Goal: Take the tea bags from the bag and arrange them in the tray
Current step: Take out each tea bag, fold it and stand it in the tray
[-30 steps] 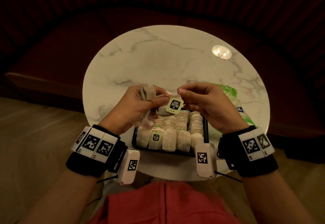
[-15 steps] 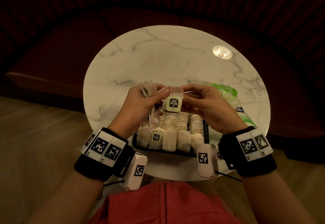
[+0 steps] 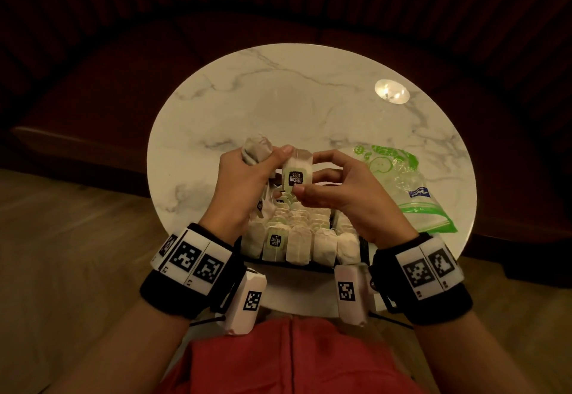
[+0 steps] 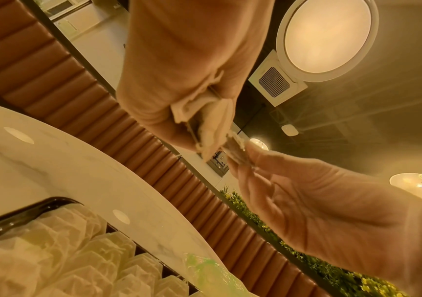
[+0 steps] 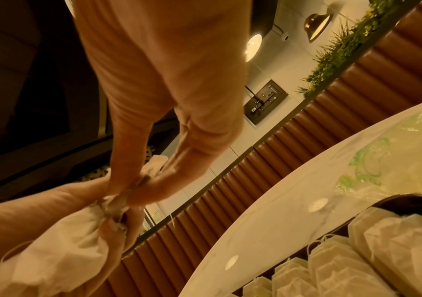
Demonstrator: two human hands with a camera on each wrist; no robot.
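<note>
Over the tray, my left hand (image 3: 272, 161) grips a bunch of tea bags (image 3: 257, 153), and its thumb touches the top of a single tea bag (image 3: 295, 174) with a green tag. My right hand (image 3: 309, 174) pinches that single bag between thumb and fingers and holds it upright. The black tray (image 3: 362, 249) stands at the table's near edge, packed with rows of upright tea bags (image 3: 298, 240). In the left wrist view both hands meet on the held tea bags (image 4: 214, 130). The right wrist view shows my right hand (image 5: 113, 221) holding a white tea bag (image 5: 65, 251).
A crumpled clear plastic bag with green print (image 3: 402, 183) lies right of the tray on the round marble table (image 3: 278, 99). A dark padded bench curves behind the table. The floor lies left and right of my arms.
My right hand has brought the tagged tea bag back against my left hand. The tag now lies flat on the bag's front. Both hands have risen slightly.
</note>
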